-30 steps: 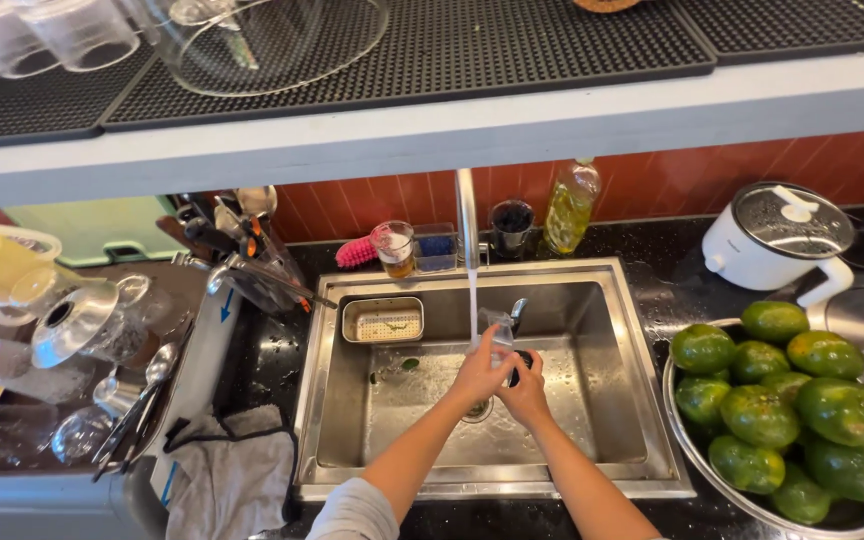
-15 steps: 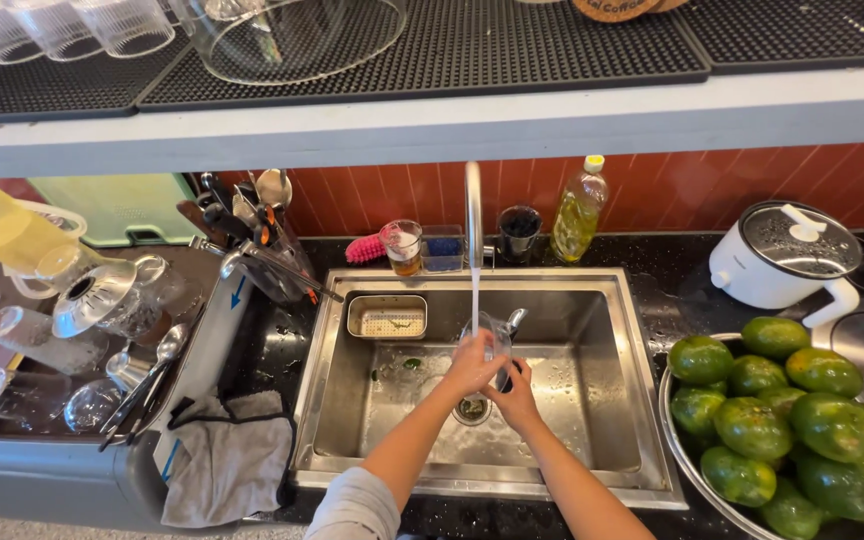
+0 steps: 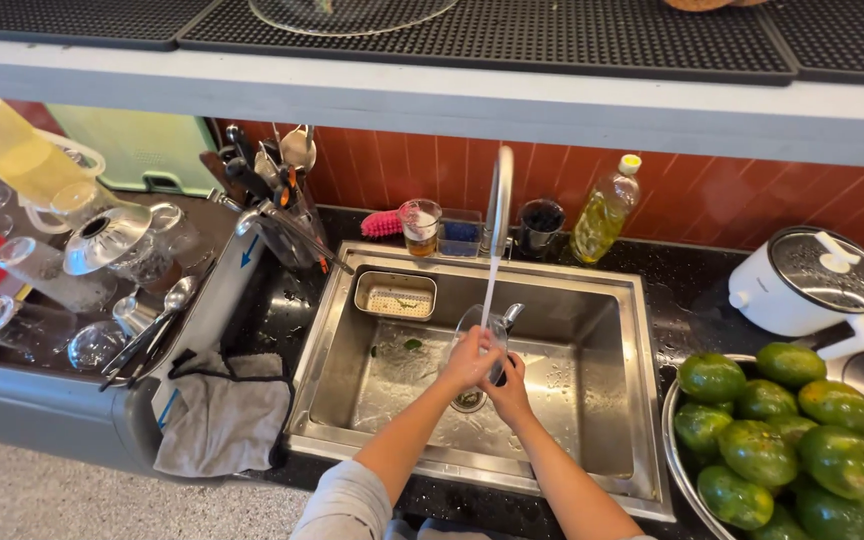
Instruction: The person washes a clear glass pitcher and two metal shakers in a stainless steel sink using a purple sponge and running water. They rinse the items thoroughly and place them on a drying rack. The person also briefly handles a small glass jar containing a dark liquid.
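Since the earlier picture, both hands and the glass have drifted a little to the left and nearer, and the whole view has slid so the sink sits more in the middle.

A person holds a clear glass cup [image 3: 480,330] over the steel sink [image 3: 592,440]. It is see-through and wet, with a small spout or handle at its far right side. It is tilted under the thin stream of water [image 3: 492,285] that falls from the tall tap [image 3: 499,195].

The left hand [image 3: 467,362] is wrapped around the near left side of the cup, fingers curled and gripping it. The right hand [image 3: 510,392] is just to the right and a bit nearer, fingers bent in and touching the cup's lower right side. The pictures do not show if this hand grips the cup or only rubs it. The cup sticks out on the far side of both hands.

Inside the sink, on the far left, rests a small metal tray [image 3: 395,296]. To the right stands a big bowl [image 3: 668,430] full of green fruits [image 3: 752,450]. Far right is a white pot with a lid [image 3: 802,285]. On the left lies a grey cloth [image 3: 224,420] and a rack of glasses [image 3: 52,300].
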